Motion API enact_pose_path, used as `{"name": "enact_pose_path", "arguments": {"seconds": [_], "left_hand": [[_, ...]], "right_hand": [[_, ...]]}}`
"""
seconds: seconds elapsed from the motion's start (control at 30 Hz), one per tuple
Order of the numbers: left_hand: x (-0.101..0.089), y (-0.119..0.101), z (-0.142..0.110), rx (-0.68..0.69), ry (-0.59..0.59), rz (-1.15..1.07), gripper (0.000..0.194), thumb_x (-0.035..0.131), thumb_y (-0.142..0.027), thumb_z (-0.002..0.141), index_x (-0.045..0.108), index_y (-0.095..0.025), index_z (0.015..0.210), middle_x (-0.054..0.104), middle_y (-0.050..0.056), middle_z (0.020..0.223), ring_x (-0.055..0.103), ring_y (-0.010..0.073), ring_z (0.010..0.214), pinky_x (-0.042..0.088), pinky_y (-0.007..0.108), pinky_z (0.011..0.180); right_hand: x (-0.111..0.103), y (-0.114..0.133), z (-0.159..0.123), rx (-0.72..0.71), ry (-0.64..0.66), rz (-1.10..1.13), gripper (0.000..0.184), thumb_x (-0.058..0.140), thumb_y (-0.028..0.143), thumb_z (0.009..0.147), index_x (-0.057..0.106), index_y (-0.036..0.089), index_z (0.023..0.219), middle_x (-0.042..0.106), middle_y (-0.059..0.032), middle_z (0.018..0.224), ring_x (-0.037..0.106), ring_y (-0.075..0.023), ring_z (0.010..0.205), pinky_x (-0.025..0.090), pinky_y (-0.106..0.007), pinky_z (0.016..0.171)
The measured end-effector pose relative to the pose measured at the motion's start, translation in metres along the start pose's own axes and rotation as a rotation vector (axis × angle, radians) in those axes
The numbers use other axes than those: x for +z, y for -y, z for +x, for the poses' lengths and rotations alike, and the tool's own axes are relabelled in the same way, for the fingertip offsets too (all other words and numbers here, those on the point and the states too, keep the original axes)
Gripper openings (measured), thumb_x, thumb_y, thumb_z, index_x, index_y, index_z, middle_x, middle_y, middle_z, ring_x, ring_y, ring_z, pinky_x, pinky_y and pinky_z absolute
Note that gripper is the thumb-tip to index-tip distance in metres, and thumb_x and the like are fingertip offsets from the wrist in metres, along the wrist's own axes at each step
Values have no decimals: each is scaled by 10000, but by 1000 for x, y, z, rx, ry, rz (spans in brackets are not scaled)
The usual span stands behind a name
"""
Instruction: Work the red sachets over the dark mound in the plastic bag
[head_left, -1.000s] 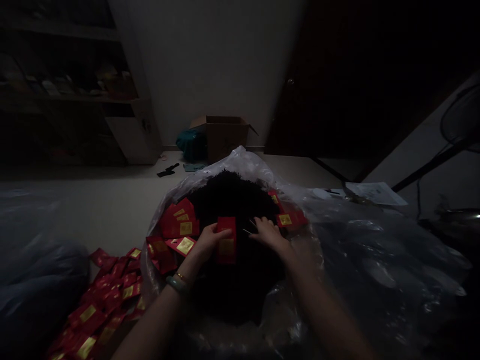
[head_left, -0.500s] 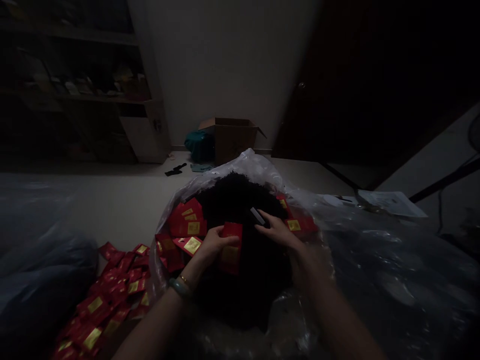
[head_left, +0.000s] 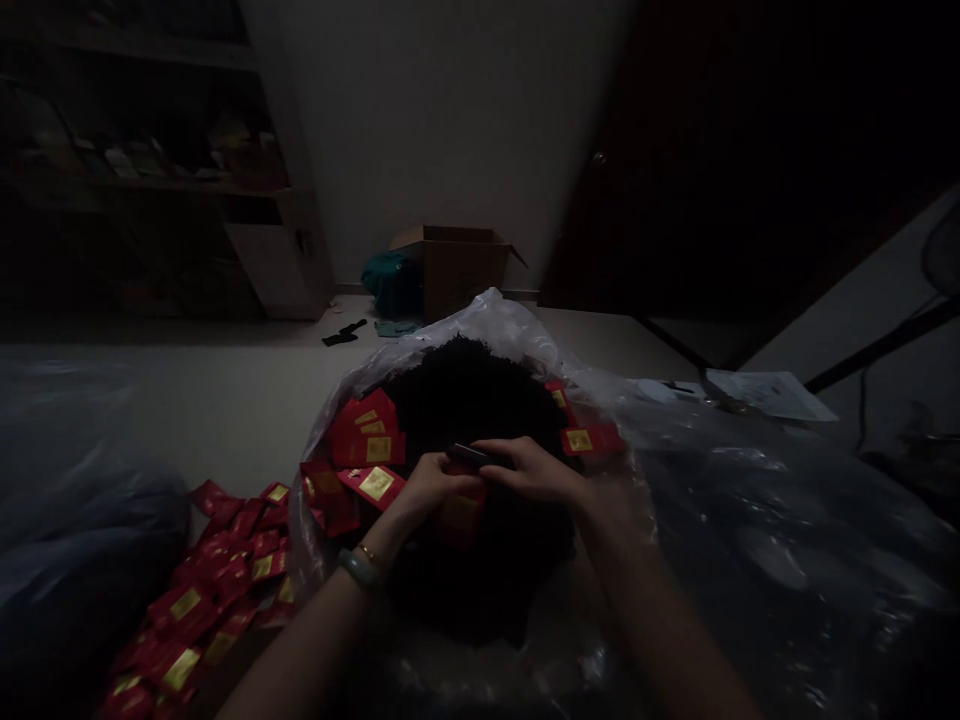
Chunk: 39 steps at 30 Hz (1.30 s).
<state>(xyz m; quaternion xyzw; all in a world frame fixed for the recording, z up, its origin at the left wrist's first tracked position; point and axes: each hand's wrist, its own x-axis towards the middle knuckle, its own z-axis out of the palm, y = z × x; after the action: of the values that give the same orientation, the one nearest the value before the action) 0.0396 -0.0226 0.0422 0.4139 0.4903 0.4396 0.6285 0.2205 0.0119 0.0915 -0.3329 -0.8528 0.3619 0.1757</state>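
Note:
My left hand (head_left: 430, 488) is closed on a red packet (head_left: 459, 518) with a gold label, upright over a heap of dark, loose, shredded material (head_left: 469, 385). Between the fingers of my right hand (head_left: 536, 470) is a small, flat, grey object (head_left: 466, 455), placed at the packet's top edge. Dim light hides what that object is and whether it reaches inside the packet. The heap fills a clear plastic bag (head_left: 491, 308). More red packets (head_left: 367, 425) rest on the heap's left side, and a few red packets (head_left: 589, 440) lie on its right.
Many red packets (head_left: 184, 605) are piled left of the bag. An open cardboard box (head_left: 465, 275) and a teal bundle (head_left: 391, 283) stand by the wall. Clear plastic sheeting (head_left: 772, 530) spreads at right. Shelves (head_left: 165, 185) are at the far left.
My right hand has moved left, bringing the flat grey object from over the heap to the top of the red packet. My left hand still holds the packet.

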Motion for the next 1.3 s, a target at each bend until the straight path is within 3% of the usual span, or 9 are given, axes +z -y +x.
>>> {"name": "enact_pose_path", "arguments": {"seconds": [0.17,0.47,0.93,1.3], "left_hand": [[-4,3,1,-16,-14,81,332,841,-271,465,705,-107,720,700,20,655,632,170,620,482,271,625],[-4,3,0,-20,-27,39,366,837,-297,485,699,-115,772,709,26,707,625,156,620,471,255,609],[-9,9,0,34,-12,49,363,827,-281,472,728,-121,782,724,29,705,640,172,635,477,256,607],[-7,6,-4,-8,-31,69,368,839,-314,496,708,-113,776,721,42,717,652,185,650,503,277,623]], "right_hand": [[3,4,2,41,-37,-118,346,554,251,844,634,187,1175,703,-75,1099,661,-244,973,494,-330,829],[10,-4,7,90,-80,-262,348,518,248,865,617,197,1195,683,-93,1146,649,-253,1023,486,-346,857],[2,-10,1,1,3,11,449,595,339,824,572,177,1242,656,-87,1192,620,-255,1070,484,-376,905],[9,-5,6,26,-81,-112,331,553,258,846,630,181,1158,699,-88,1100,657,-240,984,491,-341,842]]}}
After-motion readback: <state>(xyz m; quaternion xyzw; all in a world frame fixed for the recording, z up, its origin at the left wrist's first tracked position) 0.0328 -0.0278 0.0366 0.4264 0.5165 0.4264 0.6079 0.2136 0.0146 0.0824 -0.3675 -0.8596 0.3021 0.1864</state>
